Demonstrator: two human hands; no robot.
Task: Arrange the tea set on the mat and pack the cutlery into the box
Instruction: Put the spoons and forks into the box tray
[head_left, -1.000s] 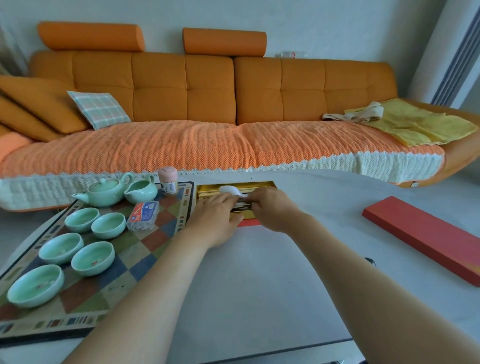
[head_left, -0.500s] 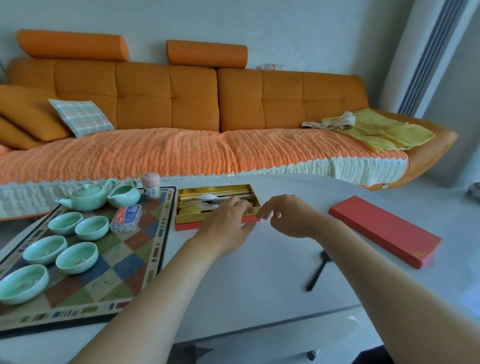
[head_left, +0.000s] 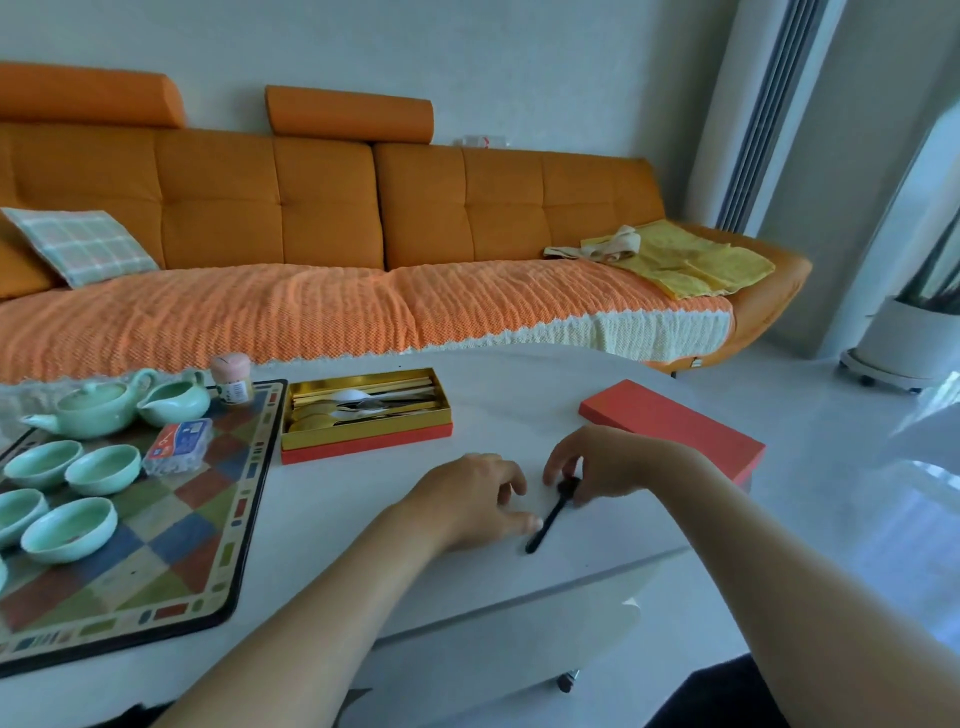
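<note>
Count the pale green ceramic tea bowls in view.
4 on the checked mat: back-left bowl, back-right bowl, front-left bowl, front-right bowl. A sliver at the frame's left edge may be a fifth.

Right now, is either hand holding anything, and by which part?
The right hand pinches the black spoon at its head end; the left hand holds nothing, its thumb near the handle.
</note>
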